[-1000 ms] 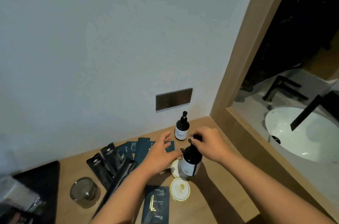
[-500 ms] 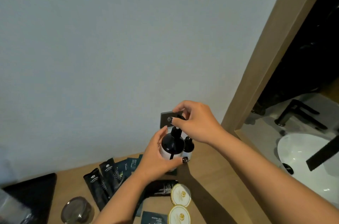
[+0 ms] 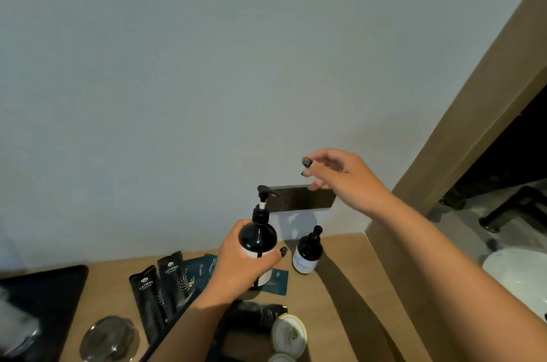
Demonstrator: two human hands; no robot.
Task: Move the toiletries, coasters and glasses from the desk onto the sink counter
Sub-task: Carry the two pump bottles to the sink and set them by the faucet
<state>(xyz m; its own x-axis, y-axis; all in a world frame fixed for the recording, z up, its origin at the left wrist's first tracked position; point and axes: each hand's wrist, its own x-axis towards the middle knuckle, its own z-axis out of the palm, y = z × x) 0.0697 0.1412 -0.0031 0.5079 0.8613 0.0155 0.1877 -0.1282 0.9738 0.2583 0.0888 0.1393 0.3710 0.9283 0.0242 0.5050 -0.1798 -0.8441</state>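
My left hand grips a black pump bottle with a white label, lifted above the wooden desk. My right hand hovers up and to the right of the pump head, fingers loosely spread, holding nothing. A second, smaller black pump bottle stands on the desk by the wall. Dark sachets lie fanned out at the left. Two round white coasters lie near the bottom edge, and an upturned glass sits at the lower left.
A dark socket plate is on the wall behind the bottles. A wooden frame separates the desk from the sink counter, where a white basin and black tap show. A black tray sits far left.
My left hand has lifted the larger bottle off the desk and holds it alone. My right hand has let go of the pump head and moved up to the right.
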